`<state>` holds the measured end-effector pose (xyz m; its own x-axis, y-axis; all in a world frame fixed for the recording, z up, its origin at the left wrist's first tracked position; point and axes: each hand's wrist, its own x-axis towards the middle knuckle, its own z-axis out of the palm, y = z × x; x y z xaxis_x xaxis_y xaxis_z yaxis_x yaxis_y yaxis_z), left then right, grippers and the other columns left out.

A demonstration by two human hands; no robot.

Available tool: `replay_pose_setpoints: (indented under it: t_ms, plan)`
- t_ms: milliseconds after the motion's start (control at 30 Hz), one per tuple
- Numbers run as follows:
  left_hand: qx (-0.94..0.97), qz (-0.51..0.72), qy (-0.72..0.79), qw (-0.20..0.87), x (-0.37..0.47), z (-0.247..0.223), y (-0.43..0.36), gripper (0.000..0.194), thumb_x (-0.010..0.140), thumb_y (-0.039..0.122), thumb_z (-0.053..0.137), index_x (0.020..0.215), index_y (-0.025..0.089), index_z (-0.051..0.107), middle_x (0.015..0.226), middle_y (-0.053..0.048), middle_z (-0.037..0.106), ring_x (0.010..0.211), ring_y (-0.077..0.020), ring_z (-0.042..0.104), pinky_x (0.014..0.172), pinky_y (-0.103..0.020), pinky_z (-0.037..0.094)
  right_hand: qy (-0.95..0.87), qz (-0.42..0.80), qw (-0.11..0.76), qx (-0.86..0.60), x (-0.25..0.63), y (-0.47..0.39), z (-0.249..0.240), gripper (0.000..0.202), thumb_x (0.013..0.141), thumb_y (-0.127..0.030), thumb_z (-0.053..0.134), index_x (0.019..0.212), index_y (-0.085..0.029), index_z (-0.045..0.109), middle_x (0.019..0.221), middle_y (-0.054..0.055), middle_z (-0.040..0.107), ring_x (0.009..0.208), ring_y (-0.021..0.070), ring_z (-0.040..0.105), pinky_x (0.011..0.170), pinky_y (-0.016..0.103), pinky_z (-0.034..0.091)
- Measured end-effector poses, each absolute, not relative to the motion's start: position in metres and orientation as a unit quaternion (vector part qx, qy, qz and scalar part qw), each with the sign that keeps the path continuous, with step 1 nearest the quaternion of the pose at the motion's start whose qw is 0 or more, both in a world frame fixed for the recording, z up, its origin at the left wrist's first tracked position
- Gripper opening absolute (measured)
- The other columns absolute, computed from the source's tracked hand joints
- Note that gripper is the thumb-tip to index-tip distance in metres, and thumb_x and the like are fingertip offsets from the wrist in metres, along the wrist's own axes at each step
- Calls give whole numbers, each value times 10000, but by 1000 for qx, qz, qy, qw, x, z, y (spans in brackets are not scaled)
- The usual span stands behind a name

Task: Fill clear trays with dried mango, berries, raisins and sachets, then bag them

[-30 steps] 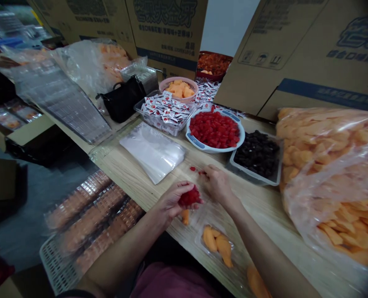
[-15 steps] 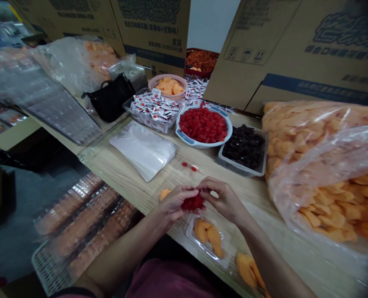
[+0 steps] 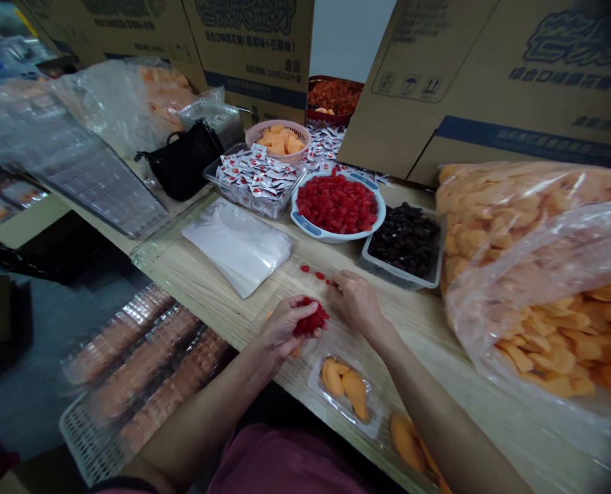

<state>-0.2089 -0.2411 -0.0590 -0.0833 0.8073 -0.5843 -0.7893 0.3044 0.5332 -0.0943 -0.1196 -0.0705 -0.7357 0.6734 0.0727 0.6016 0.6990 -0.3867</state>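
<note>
My left hand (image 3: 286,325) is closed around a handful of small red pieces (image 3: 313,320) that look like diced dried fruit or jelly. Fingers pinched, my right hand (image 3: 354,298) rests low over the table, with a red piece (image 3: 329,282) at its fingertips. Two more red pieces (image 3: 319,276) lie in a row beside it. Below my hands is a clear plastic tray (image 3: 316,384) with orange slices (image 3: 354,391) in it. Further orange slices (image 3: 407,439) show near my right forearm, which partly covers them.
Beyond my hands are a bowl of red pieces (image 3: 298,223), a tub of dark pieces (image 3: 436,274), plastic sheets (image 3: 238,247) and a box of sachets (image 3: 257,175). A large bag of orange slices (image 3: 532,267) stands right. Packed trays (image 3: 145,370) sit low left.
My right hand has left the left hand and moved out to the table, by the row of red pieces. A third red piece now shows there. The left hand shifted slightly left.
</note>
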Motion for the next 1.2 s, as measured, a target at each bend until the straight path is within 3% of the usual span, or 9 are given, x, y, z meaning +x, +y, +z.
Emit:
replay_pose_setpoints:
  t_ms: [133,233,333,533,600,767,867,1067,1200]
  plan:
    - [-6,603,443,663,-208,-56,-240,200,657,173,735,742,113,563,604,-54,649,478,-137,600,382,-172,363,-908,188,119,-356,-92,-128,-68,150,806,-128,483,761,-154,625,800,76,603,671,161,546,593,257,362]
    - [-6,616,439,654,-204,-56,-240,250,626,207,769,727,118,558,586,-36,634,462,-117,577,377,-163,339,-851,352,198,-336,-83,-140,-59,96,809,-208,533,780,-159,610,770,55,611,640,152,552,599,256,413]
    - [-5,618,430,658,-200,-59,-240,281,611,239,787,739,118,568,605,-27,633,469,-104,569,386,-160,343,-792,512,186,-276,-73,-154,-48,133,802,-303,591,815,-176,630,730,30,644,651,160,588,604,264,455]
    - [-15,607,447,657,-199,-57,-242,146,712,204,683,718,108,574,596,-44,632,459,-111,572,400,-177,380,-703,620,182,-299,-70,-148,-56,208,730,-356,652,822,-169,660,755,42,690,671,170,630,628,281,492]
    - [-29,606,456,652,-202,-52,-243,75,736,155,631,736,109,572,622,-57,648,459,-121,583,397,-181,382,-711,589,191,-334,-75,-139,-64,196,713,-339,655,796,-161,651,737,48,688,644,168,626,598,271,481]
    - [-43,609,451,651,-207,-51,-246,52,750,112,594,755,124,543,660,-75,667,476,-142,607,380,-176,368,-874,277,91,-389,-93,-131,-69,146,749,-122,546,749,-171,684,725,61,691,679,181,620,625,271,418]
    - [-39,617,448,647,-206,-54,-246,104,731,145,646,743,124,544,654,-73,664,482,-139,607,377,-171,363,-901,233,72,-359,-96,-135,-67,195,796,-116,517,755,-164,701,816,86,689,727,184,619,642,272,413]
    - [5,619,438,652,-194,-55,-245,230,638,223,757,763,97,610,620,-46,652,467,-114,587,381,-168,355,-757,550,182,-301,-69,-151,-58,248,836,-333,583,985,-163,684,825,61,683,691,171,615,604,273,470]
    - [32,588,444,676,-179,-54,-246,296,571,268,803,705,99,600,569,-29,621,442,-119,571,370,-178,338,-665,652,188,-311,-45,-167,-52,247,766,-395,683,888,-181,677,797,42,680,710,167,622,643,282,498]
